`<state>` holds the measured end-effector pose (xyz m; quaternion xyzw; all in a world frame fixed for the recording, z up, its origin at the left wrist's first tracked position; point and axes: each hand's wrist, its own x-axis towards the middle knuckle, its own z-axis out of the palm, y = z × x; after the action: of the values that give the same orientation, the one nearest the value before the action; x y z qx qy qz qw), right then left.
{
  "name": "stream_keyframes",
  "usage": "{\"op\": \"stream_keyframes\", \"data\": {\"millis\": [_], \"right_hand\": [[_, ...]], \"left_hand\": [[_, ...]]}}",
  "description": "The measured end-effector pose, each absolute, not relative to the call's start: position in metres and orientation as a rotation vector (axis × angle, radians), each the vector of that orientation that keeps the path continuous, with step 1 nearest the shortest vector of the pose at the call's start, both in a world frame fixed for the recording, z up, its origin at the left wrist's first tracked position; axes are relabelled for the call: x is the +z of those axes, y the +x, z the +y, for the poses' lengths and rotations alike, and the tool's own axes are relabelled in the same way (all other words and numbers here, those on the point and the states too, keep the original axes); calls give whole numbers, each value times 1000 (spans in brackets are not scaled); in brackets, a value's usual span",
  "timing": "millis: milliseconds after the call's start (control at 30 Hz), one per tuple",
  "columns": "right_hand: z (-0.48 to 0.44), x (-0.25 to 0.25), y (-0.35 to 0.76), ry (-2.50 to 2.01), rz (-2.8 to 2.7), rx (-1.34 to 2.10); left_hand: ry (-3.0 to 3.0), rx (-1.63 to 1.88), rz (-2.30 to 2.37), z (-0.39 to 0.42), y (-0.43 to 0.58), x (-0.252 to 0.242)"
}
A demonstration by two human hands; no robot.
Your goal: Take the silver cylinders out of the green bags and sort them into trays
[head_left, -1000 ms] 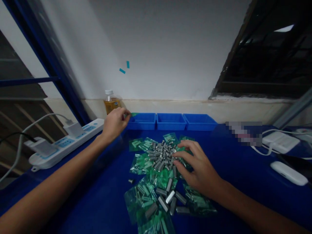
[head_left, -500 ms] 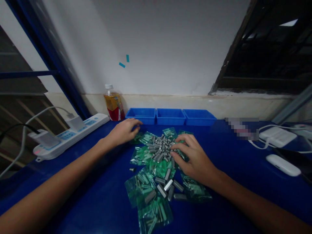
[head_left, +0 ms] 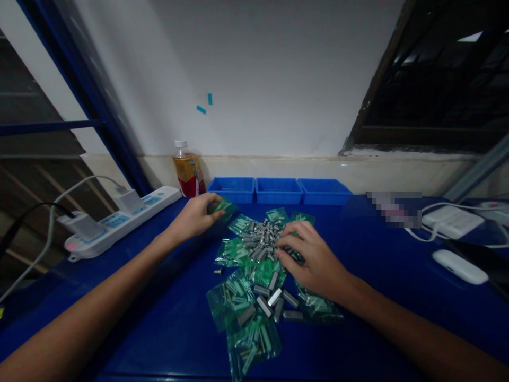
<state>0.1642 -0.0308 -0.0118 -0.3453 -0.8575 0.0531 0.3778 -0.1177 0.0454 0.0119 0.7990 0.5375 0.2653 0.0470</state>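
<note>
My left hand (head_left: 195, 215) pinches a small green plastic bag (head_left: 225, 208) between thumb and fingers, at the far left of the heap and just in front of the blue trays. At the right side of a pile of small metal parts (head_left: 260, 239) is my right hand (head_left: 310, 254), its fingers curved and apart, with the tips touching the pile. Whether a part lies under those tips is hidden. Green bags (head_left: 254, 339) with thin pieces inside lie around and under the pile. Closer to me, several grey hexagonal metal standoffs (head_left: 264, 306) lie loose.
Three blue trays (head_left: 278, 192) stand in a row by the wall. A drink bottle (head_left: 187, 170) is left of them, beside a white power strip (head_left: 123, 220) with plugs. White chargers (head_left: 452, 223), cables and a white case (head_left: 459, 267) lie at the right.
My left hand has closed on a green bag and lifted it off the table. My right hand stays at the pile, its fingers shifted slightly. The view has moved a little.
</note>
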Motion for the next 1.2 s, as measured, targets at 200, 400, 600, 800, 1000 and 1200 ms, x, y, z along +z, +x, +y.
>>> {"op": "stream_keyframes", "data": {"millis": [200,400,600,800,1000,1200], "right_hand": [[-39,2,159,-959,-1925,729],[-42,2,153,-946,-1608,1172],[-37,-8,157,-929,-1645,620],[-42,-6,159,-676,-1942,124],[-41,-9,157,-782,-1990,94],[-41,-6,157,-809,-1990,126]], "left_hand": [[2819,1213,1000,-8,-66,21],[3022,1138,740,-26,-49,5],[2520,1046,1055,-19,-45,10],[1693,949,979,-19,-39,13],[1415,1062,1071,3,-49,17],[1164,1447,1280,76,-73,41]]}}
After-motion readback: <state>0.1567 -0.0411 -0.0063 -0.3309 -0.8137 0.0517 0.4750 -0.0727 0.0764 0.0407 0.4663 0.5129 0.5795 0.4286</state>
